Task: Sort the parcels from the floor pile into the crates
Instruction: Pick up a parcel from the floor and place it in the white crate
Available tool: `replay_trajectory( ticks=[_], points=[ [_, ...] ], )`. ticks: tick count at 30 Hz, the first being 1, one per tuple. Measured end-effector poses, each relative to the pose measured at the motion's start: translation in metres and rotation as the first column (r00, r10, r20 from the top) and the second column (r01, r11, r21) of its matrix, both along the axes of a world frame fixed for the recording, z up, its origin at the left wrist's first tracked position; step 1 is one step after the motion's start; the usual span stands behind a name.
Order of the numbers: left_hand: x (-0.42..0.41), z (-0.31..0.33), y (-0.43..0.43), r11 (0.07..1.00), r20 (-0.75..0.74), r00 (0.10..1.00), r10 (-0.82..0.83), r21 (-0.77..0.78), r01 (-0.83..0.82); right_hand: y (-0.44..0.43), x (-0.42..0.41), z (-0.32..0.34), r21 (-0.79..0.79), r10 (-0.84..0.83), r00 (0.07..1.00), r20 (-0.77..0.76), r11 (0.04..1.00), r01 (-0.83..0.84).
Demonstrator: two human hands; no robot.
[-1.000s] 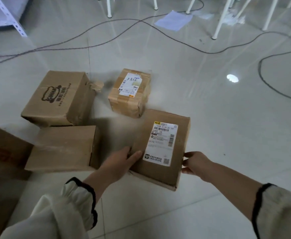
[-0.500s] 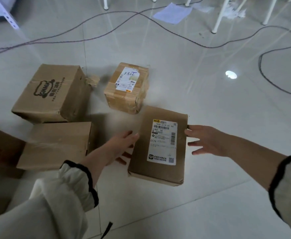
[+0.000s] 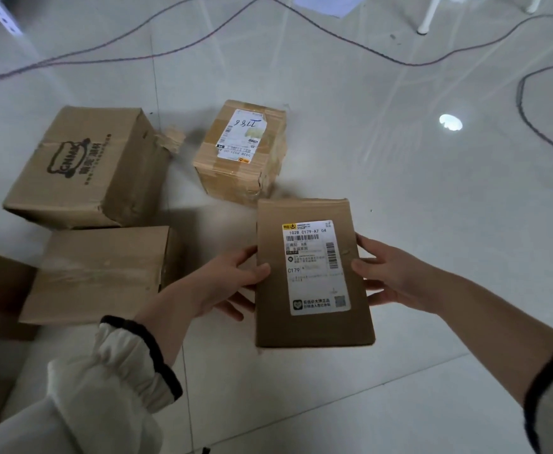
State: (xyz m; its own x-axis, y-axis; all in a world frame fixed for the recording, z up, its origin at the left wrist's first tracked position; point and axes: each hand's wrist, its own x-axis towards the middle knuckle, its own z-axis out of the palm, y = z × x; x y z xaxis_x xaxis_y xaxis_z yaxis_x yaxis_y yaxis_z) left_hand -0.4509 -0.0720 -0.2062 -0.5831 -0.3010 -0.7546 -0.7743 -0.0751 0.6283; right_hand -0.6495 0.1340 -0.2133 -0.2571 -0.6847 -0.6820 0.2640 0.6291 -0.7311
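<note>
A flat parcel (image 3: pixel 314 273) of brown cardboard, long side running away from the viewer, faces up with a white shipping label carrying barcodes. The left hand (image 3: pixel 232 280) and right hand (image 3: pixel 389 273) grip its two long edges, thumbs on top. Beyond its far end sits a small taped parcel (image 3: pixel 240 152) with a handwritten label. To the left lie a large parcel (image 3: pixel 81 168) printed with a black logo, tilted, and just in front of it a plain parcel (image 3: pixel 101 273) sealed with clear tape.

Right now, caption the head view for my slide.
Left hand and right hand hold a labelled parcel by its long edges; taped box, printed box and plain box lie on the floor.
</note>
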Motion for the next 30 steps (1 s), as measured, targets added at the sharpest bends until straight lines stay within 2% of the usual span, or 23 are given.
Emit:
replay_trajectory(
  ticks=[13,15,18,21,25,30],
  points=[
    [0.004,-0.001,0.007,0.998,-0.069,0.998,-0.006,-0.064,0.001,0.003,0.005,0.001,0.025,-0.087,0.996,0.000,0.996,0.087],
    [0.008,-0.004,0.018,0.995,-0.114,0.993,0.015,-0.098,-0.026,0.008,0.012,-0.002,0.022,-0.139,0.990,0.006,0.990,0.138],
    [0.009,-0.011,0.033,0.985,-0.273,0.950,0.149,-0.048,-0.168,0.015,0.024,-0.006,-0.027,-0.199,0.976,0.086,0.979,0.202],
    [0.012,-0.008,0.036,0.977,-0.336,0.928,0.162,-0.075,-0.198,0.015,0.034,0.002,-0.059,-0.211,0.974,0.082,0.974,0.216],
    [0.020,0.027,0.044,0.963,-0.400,0.885,0.237,-0.026,-0.269,0.019,0.038,0.045,-0.156,-0.204,0.979,0.019,0.966,0.204],
    [0.030,0.122,0.045,0.968,-0.488,0.863,0.130,-0.127,-0.218,0.036,0.052,0.137,-0.274,-0.237,0.971,0.020,0.933,0.234]
  ],
)
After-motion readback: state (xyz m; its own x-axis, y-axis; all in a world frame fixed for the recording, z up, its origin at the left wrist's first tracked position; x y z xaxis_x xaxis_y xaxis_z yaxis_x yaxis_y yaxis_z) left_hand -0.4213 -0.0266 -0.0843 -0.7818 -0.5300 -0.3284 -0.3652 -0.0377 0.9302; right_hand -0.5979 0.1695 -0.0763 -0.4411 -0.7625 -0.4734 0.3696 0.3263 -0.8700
